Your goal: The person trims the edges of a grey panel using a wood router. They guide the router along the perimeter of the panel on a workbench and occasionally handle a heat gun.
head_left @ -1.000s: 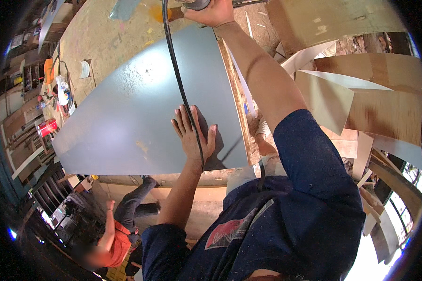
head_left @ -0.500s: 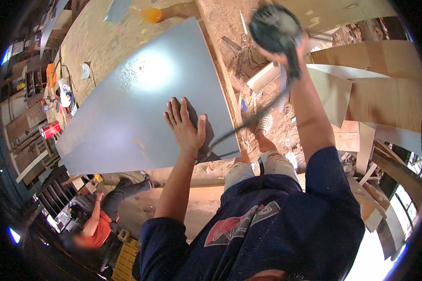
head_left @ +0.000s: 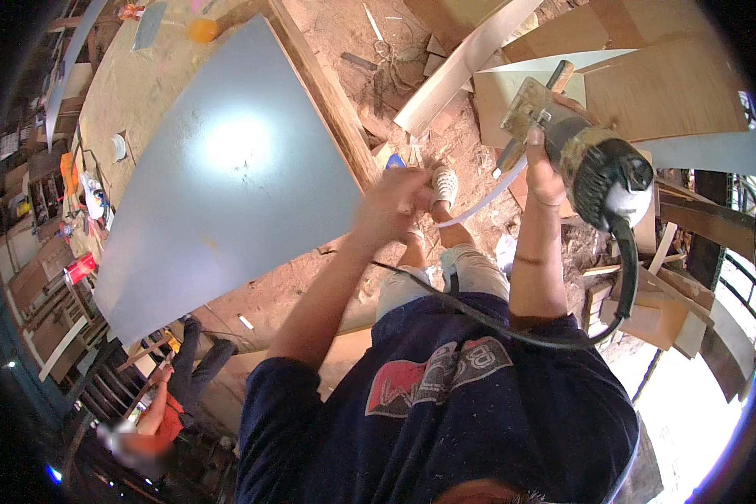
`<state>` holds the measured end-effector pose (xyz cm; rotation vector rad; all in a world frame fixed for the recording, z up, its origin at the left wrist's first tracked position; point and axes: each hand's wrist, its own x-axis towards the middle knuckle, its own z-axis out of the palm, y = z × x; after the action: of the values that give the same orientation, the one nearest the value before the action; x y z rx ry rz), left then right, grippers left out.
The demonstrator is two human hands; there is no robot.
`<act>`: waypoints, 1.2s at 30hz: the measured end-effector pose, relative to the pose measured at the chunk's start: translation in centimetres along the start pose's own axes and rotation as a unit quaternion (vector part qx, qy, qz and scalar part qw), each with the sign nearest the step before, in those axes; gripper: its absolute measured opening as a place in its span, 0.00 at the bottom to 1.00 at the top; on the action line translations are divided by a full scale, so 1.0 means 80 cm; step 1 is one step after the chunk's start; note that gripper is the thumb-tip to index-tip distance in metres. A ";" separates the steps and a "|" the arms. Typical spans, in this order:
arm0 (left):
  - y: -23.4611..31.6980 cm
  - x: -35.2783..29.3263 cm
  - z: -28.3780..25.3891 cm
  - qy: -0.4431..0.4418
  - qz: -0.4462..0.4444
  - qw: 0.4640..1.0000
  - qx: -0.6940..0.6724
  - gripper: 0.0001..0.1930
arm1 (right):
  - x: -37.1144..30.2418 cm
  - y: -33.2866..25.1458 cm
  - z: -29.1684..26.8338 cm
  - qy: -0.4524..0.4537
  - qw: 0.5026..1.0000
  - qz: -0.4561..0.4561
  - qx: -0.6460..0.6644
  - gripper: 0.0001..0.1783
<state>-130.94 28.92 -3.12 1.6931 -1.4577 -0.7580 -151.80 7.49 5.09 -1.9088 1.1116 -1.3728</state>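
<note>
My right hand grips a trim router, raised to the right of my legs. Its squarish base plate points up and left, and its black motor end faces lower right. The black cord loops down across my shirt. A thin white strip curves between the router and my left hand; I cannot tell whether it is attached to either. My left hand is smeared by motion beside the near right corner of a large grey panel, and its fingers do not show clearly.
The panel lies on a wooden workbench. An orange round object sits at its far end, a red can at left. Boards lean at right. Scraps litter the dirt floor. Another person is at lower left.
The router has come down and nearer, turned so its base plate shows. My left hand has lifted off the panel and moved right. The panel sits further left in view.
</note>
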 end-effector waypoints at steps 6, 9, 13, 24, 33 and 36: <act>0.056 -0.028 0.190 -0.157 -0.073 0.965 -0.195 0.33 | -0.026 -0.049 -0.041 0.050 0.997 -0.027 0.051 0.35; 0.046 -0.054 0.197 -0.277 -0.027 0.957 -0.084 0.36 | -0.035 -0.046 -0.061 0.071 0.992 -0.103 0.022 0.35; 0.020 -0.130 0.179 -0.242 -0.097 0.965 0.012 0.29 | -0.024 -0.079 -0.102 0.036 0.983 -0.148 -0.100 0.35; 0.008 -0.022 -0.107 -0.235 0.183 0.885 0.357 0.11 | -0.152 -0.050 -0.081 -0.101 0.988 -0.078 0.084 0.43; -0.023 -0.018 -0.147 0.032 -0.032 0.975 0.216 0.11 | -0.209 -0.082 0.002 -0.216 0.951 -0.013 0.219 0.28; -0.102 -0.017 -0.201 0.244 -0.018 0.924 0.293 0.22 | -0.228 -0.087 0.038 -0.252 0.940 -0.006 0.229 0.29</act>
<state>-113.50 33.40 -1.48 2.1532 -1.3595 0.1275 -149.36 26.56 0.47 -1.7651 0.4788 -0.9520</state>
